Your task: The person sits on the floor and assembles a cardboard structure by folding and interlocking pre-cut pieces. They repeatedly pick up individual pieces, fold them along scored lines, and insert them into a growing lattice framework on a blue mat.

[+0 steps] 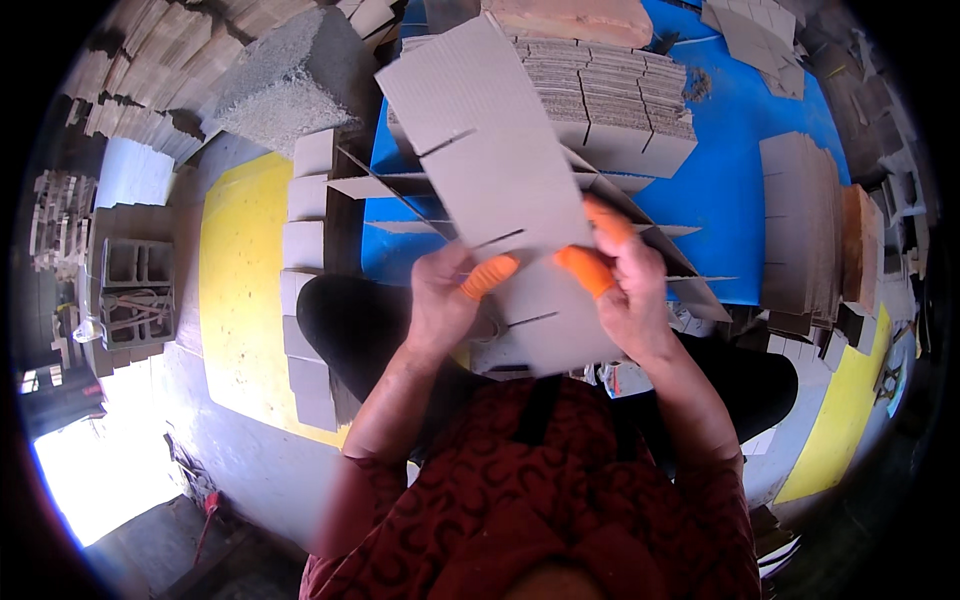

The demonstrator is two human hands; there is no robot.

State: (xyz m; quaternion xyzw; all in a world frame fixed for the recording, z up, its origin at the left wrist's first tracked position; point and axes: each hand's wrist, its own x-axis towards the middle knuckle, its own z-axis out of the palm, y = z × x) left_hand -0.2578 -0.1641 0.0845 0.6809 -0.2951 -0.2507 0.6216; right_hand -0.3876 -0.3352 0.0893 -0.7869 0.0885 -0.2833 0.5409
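Note:
My left hand (445, 295) and my right hand (630, 290) grip a long slotted cardboard divider strip (500, 130) by its two long edges. Orange finger covers wrap both thumbs and at least one right finger. The strip tilts up and away to the left, with several dark slits along its left edge. Under it, more cardboard strips (400, 185) stand on edge and cross one another on the blue work surface (725, 220). The raised strip hides the middle of that lattice. My other fingers are partly behind the cardboard.
Beyond the lattice lies a thick stack of slotted cardboard (620, 90), with a reddish block (570, 18) behind it. A rough grey block (300, 85) stands at the far left. Cardboard piles flank me, left (305, 250) and right (800, 220). A hollow block (138, 290) holds bands.

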